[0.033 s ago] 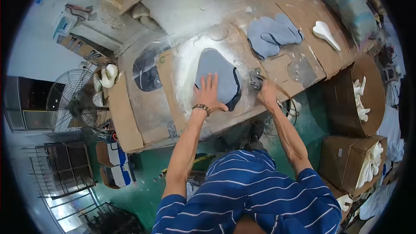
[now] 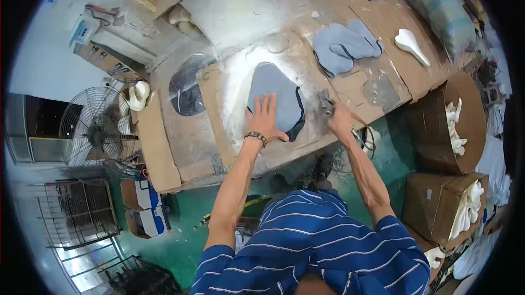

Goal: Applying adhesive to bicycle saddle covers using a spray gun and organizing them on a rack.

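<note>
A grey rounded fabric piece with black edging (image 2: 276,84) lies flat on the work table, on a patch coated in white residue. My left hand (image 2: 264,117) is spread over its near left part, fingers stretched out and pressing down. Just right of the piece, my right hand (image 2: 340,120) is closed round a small metal spray gun (image 2: 326,102), which is smeared by motion. A thin hose (image 2: 367,125) loops down from it past the table's edge. Farther right lie several similar grey fabric pieces (image 2: 342,48), overlapping one another.
A white bicycle saddle shell (image 2: 411,45) lies at the far right of the table. Boxes of white shells (image 2: 429,202) stand to the right on the floor. A wire-caged fan (image 2: 97,131) is at the left. A black oval patch (image 2: 188,90) marks the table.
My right hand and the spray gun have shifted slightly right, and the gun now looks more blurred. The left hand stays on the fabric piece.
</note>
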Demonstrator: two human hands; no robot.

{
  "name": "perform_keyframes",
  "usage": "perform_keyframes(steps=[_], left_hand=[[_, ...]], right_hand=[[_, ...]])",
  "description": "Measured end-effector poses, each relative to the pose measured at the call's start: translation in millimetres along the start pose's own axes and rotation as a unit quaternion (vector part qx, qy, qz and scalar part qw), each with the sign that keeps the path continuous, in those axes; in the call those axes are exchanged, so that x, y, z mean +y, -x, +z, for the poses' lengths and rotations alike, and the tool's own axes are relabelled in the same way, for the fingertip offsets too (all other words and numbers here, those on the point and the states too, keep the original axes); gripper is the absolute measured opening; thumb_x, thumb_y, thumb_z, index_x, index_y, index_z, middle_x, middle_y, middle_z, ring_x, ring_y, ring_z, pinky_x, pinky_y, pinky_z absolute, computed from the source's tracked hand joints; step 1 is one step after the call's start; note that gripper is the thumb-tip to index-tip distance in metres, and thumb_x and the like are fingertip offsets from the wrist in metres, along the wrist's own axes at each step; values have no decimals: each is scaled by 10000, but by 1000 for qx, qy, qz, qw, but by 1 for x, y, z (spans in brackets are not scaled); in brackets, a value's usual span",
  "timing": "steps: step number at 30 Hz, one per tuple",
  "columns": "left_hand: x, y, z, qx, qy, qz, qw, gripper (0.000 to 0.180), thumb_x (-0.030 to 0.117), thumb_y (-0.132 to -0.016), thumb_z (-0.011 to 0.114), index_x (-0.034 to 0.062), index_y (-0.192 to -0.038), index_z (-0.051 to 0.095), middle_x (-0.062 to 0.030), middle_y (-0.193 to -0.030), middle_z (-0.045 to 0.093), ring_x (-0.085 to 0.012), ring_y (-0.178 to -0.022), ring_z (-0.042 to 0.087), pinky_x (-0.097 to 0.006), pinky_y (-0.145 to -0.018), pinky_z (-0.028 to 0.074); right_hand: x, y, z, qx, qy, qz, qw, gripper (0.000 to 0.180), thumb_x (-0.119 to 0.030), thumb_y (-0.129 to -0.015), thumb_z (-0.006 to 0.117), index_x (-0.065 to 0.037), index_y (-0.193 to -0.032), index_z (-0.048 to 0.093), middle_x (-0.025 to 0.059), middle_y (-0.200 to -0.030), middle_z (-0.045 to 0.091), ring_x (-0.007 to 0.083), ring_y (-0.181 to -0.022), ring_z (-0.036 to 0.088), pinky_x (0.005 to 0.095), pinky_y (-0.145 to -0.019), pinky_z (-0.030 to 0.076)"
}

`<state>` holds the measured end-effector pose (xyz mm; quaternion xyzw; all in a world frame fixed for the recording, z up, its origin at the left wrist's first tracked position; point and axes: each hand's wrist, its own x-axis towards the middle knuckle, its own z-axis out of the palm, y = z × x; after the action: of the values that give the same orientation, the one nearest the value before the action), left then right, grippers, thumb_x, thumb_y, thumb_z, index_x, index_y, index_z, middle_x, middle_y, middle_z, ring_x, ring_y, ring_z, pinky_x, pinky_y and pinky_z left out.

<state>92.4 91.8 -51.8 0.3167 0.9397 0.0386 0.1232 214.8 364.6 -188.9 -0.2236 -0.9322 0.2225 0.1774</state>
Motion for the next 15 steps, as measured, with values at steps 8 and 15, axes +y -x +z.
perform_keyframes(steps=[8,15], left_hand=[[-8,-4,-4,-26,-23,47,998,1482,478,-547,985,148,-1671,79,-168,-1703,197,-432,-1565,190,-808,-1107,292],[-6,-1,-16,-43,21,67,997,1529,560,-503,978,160,-1676,83,-144,-1735,116,-405,-1582,168,-817,-1104,273]], right_hand=[[-36,69,-204,-104,-228,142,958,331,0,-810,649,-45,-1138,652,164,-847,662,325,-789,666,377,-725,512],[-94,114,-358,-125,-256,106,953,679,95,-670,575,-47,-1331,640,147,-999,676,269,-909,644,329,-793,487]])
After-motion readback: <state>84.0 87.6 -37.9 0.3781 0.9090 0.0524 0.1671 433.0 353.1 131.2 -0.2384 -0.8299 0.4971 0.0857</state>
